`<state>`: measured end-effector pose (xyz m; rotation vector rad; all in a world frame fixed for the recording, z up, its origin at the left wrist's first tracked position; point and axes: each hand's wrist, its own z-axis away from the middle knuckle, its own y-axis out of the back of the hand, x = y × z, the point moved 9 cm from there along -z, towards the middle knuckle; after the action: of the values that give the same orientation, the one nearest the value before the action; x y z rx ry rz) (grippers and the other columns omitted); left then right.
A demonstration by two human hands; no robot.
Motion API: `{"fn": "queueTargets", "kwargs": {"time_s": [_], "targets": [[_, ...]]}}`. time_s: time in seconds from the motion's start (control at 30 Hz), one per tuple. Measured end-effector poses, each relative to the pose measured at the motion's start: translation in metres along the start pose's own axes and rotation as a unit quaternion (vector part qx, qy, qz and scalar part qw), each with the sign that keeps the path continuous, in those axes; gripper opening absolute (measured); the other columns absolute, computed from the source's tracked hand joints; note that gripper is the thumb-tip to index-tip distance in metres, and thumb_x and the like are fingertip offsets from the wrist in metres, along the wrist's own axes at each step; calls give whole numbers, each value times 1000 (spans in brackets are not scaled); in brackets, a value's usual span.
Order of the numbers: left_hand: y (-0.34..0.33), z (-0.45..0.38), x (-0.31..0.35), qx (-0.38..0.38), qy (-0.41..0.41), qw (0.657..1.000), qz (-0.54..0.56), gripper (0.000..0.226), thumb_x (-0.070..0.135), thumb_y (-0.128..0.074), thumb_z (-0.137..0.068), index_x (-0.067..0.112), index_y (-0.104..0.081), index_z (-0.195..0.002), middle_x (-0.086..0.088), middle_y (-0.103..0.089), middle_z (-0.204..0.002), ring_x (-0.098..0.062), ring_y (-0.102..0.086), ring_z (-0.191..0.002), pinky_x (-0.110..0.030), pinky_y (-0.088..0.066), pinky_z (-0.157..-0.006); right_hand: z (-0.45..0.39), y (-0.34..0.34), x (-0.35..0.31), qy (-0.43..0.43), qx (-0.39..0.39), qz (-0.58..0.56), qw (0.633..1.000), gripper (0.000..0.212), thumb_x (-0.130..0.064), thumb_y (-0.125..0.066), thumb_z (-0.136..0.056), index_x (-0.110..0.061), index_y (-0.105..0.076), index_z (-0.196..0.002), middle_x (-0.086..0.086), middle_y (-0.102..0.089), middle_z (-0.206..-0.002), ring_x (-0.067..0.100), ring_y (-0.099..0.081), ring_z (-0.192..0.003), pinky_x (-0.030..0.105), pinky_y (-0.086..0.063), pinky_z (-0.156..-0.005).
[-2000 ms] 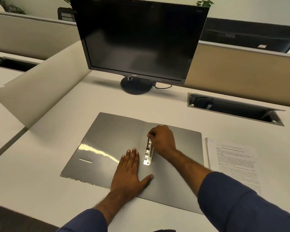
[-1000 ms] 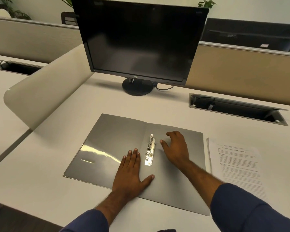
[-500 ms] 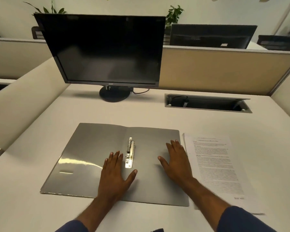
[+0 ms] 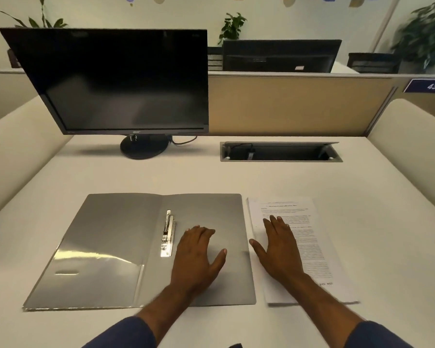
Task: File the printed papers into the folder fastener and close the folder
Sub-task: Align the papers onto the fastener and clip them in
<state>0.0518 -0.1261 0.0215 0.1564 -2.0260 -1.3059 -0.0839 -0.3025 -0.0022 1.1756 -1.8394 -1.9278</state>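
A grey folder lies open and flat on the desk in front of me. Its metal fastener runs along the spine, with no paper on it. A stack of printed papers lies just right of the folder. My left hand rests palm down on the folder's right half, just right of the fastener, fingers spread. My right hand lies flat on the left part of the papers, fingers apart, holding nothing.
A black monitor on a round stand stands at the back left. An open cable tray is set into the desk at the back right. Beige partitions bound the desk behind and on both sides.
My right hand left the fastener and moved right across the folder onto the papers. My left hand shifted from the folder's left half to its right half. My view swung right.
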Motion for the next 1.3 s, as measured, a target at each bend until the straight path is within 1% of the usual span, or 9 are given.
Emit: {"fn": "queueTargets", "kwargs": {"time_s": [0.2, 0.37, 0.53, 0.63, 0.77, 0.87, 0.97, 1.17, 1.3], "targets": [[-25, -6, 28, -56, -10, 998, -12, 58, 58, -51, -89, 25, -51, -136, 4, -54, -139, -16, -44, -132, -34, -23, -119, 2, 18, 36, -38, 8, 10, 999, 73, -54, -49, -93, -12, -31, -150, 8, -29, -159, 25, -18, -149, 35, -6, -121], [-41, -12, 45, -93, 22, 995, 17, 61, 58, -53, -90, 27, -44, -141, 6, -46, -147, -14, -41, -136, -31, -33, -113, 9, 35, 64, -64, 17, 10, 998, 73, -53, -53, -92, -9, -37, -148, 12, -37, -155, 28, -28, -146, 40, -18, -122], [-57, -18, 61, -121, 69, 989, 51, 62, 53, -57, -90, 22, -43, -142, 4, -47, -146, -15, -47, -131, -30, -40, -105, 15, 52, 94, -99, 27, 5, 995, 65, -42, -61, -90, -4, -44, -141, 16, -48, -145, 32, -41, -135, 45, -33, -111], [-67, -20, 69, -141, 101, 983, 66, 60, 52, -61, -88, 21, -47, -138, 4, -53, -138, -15, -54, -122, -24, -42, -94, 18, 57, 114, -148, 17, 9, 989, 62, -41, -59, -91, -6, -44, -140, 15, -48, -142, 33, -42, -130, 44, -36, -105], [-81, -17, 80, -172, 102, 980, 24, 56, 50, -63, -86, 20, -50, -132, 2, -57, -129, -16, -58, -112, -23, -41, -86, 23, 65, 138, -198, 13, 14, 980, 52, -37, -55, -93, -5, -49, -134, 16, -53, -132, 36, -46, -121, 44, -40, -97], [-87, -16, 81, -180, 110, 978, -1, 56, 49, -64, -86, 17, -51, -130, -1, -57, -128, -18, -58, -112, -25, -45, -87, 24, 67, 143, -203, 13, 8, 979, 40, -30, -52, -95, -4, -56, -126, 16, -57, -124, 36, -49, -114, 43, -43, -91], [-91, -16, 85, -177, 120, 977, -14, 57, 48, -65, -87, 15, -50, -131, -3, -57, -128, -18, -57, -114, -27, -46, -92, 23, 67, 148, -205, -3, -13, 979, 39, -29, -51, -97, -4, -56, -126, 15, -55, -124, 34, -49, -116, 42, -44, -93], [-100, -12, 98, -185, 139, 972, -44, 48, 47, -62, -89, 12, -51, -121, -6, -58, -119, -20, -58, -108, -23, -39, -81, 22, 62, 155, -219, -50, -7, 974, 39, -37, -57, -93, -3, -58, -113, 15, -53, -119, 32, -51, -114, 41, -48, -92], [-107, -7, 107, -197, 143, 968, -63, 47, 45, -60, -89, 11, -50, -119, -8, -56, -118, -22, -57, -107, -24, -38, -78, 19, 57, 157, -208, -67, 2, 976, 40, -37, -58, -92, -4, -59, -114, 14, -51, -120, 32, -52, -114, 40, -48, -93]]}}
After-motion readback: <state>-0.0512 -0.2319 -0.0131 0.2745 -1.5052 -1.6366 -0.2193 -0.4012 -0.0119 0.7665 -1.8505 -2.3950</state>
